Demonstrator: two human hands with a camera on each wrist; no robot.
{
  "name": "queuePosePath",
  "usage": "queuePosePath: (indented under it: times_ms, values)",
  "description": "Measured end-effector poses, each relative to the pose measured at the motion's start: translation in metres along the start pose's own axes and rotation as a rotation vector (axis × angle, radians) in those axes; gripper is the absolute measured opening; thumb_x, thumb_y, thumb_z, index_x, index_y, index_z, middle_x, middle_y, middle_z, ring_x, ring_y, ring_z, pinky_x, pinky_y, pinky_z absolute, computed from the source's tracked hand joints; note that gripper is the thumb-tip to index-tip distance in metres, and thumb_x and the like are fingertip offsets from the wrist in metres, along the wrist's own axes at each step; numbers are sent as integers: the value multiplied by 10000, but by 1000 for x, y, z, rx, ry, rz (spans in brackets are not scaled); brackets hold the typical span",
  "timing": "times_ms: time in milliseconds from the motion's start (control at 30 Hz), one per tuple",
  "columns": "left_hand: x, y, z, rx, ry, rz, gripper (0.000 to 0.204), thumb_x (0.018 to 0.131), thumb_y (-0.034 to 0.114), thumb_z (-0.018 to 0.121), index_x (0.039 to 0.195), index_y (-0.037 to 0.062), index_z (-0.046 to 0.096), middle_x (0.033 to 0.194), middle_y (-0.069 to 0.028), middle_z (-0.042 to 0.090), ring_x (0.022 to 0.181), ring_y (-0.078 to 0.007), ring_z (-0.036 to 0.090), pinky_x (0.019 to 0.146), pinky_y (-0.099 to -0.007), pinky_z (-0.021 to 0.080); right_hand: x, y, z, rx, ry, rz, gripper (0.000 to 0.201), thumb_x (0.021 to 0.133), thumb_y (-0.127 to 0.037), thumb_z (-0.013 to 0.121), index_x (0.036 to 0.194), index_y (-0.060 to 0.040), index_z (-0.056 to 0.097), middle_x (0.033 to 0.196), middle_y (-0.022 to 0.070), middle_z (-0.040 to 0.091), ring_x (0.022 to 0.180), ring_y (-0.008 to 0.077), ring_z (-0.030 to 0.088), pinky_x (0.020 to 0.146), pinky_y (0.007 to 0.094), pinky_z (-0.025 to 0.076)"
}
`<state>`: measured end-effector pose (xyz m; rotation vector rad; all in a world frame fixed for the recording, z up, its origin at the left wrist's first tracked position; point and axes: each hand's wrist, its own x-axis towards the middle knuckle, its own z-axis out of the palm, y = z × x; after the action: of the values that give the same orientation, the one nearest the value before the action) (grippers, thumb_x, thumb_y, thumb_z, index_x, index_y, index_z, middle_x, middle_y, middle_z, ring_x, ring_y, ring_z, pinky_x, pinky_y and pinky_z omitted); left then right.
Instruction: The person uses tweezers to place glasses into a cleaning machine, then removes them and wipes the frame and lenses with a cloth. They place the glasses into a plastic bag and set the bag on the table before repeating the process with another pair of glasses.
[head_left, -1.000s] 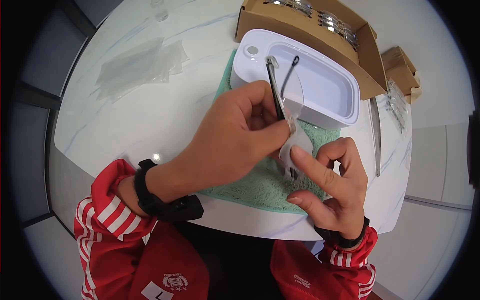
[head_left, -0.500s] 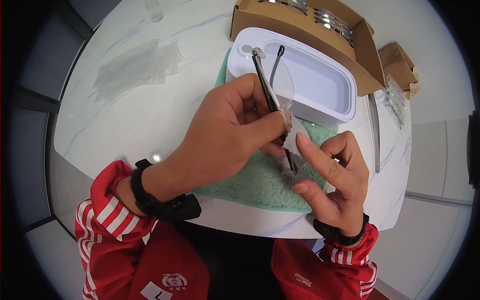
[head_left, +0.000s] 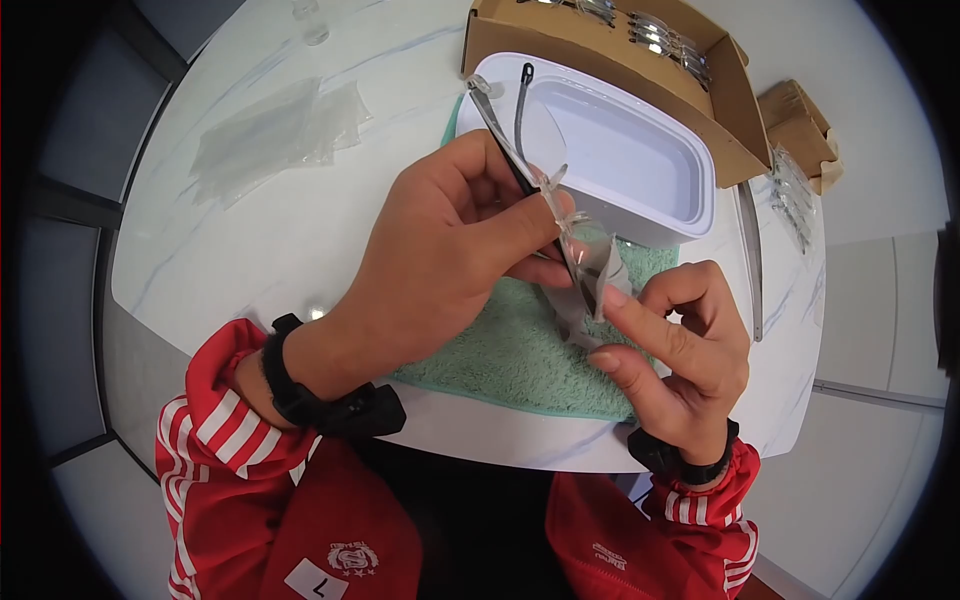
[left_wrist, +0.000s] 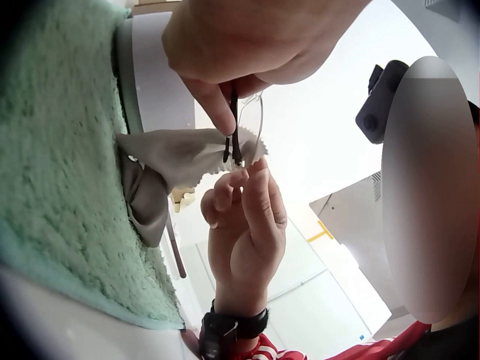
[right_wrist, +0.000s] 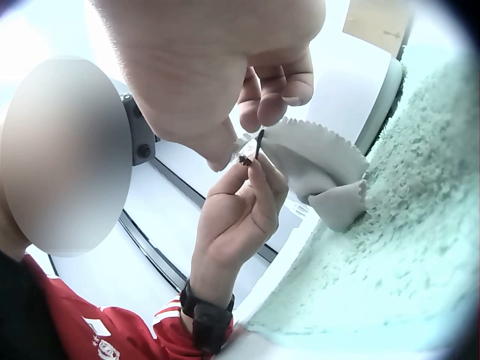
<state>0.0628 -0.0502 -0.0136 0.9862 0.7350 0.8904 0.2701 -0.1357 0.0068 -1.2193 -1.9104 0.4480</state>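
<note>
In the head view the left hand (head_left: pixel 435 250) grips a pair of glasses (head_left: pixel 510 145) near the middle, thumb on the frame. One clear lens and its dark-tipped temple rise above that hand; the other lens is partly covered by a grey cloth (head_left: pixel 575 318). At the cloth's edge, the right hand (head_left: pixel 690 350) has index finger and thumb bent round the fabric, their tips apart. The left wrist view has the cloth (left_wrist: pixel 172 150) hanging between both hands, its zigzag edge by the right fingertips. Folds of cloth (right_wrist: pixel 341 202) rest low over the green towel in the right wrist view.
A white tub (head_left: pixel 690 225) stands on a green towel (head_left: pixel 500 360). Behind it is a cardboard box (head_left: pixel 740 150) holding several glasses. Clear bags (head_left: pixel 260 140) and a small bottle (head_left: pixel 310 22) lie to the left; a brown carton (head_left: pixel 790 110) and wrapped items (head_left: pixel 790 205) are at the right.
The left hand and glasses have shifted left and up, with the glasses tilting further left. The cloth has folded open around the lower lens, its edge raised by the right index finger.
</note>
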Motion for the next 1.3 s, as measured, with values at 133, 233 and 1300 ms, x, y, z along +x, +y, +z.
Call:
queuePosePath:
  times_ms: [133,233,1300]
  values:
    - [-1,1,4,-11,-31,-41,210,957,114,686,1127,18,610,1004,-72,676,909,-183,719,713,-284,618,2,1,-1,-12,-60,-15,465,728,-72,845,1186,-78,761,862,40,528,699,144,490,602,268,405]
    - [-2,-2,3,13,-67,-18,202,964,113,683,1127,19,608,996,-66,679,898,-169,711,709,-277,614,-1,7,0,33,-24,29,456,767,-57,824,1215,-70,743,885,46,545,711,142,497,614,262,410]
    - [-14,-6,-3,305,-190,79,199,918,33,729,1080,31,613,964,-40,661,832,-125,670,708,-258,548,-9,6,4,998,-139,694,209,950,-11,651,1033,-63,466,898,83,736,519,-28,396,448,153,258]
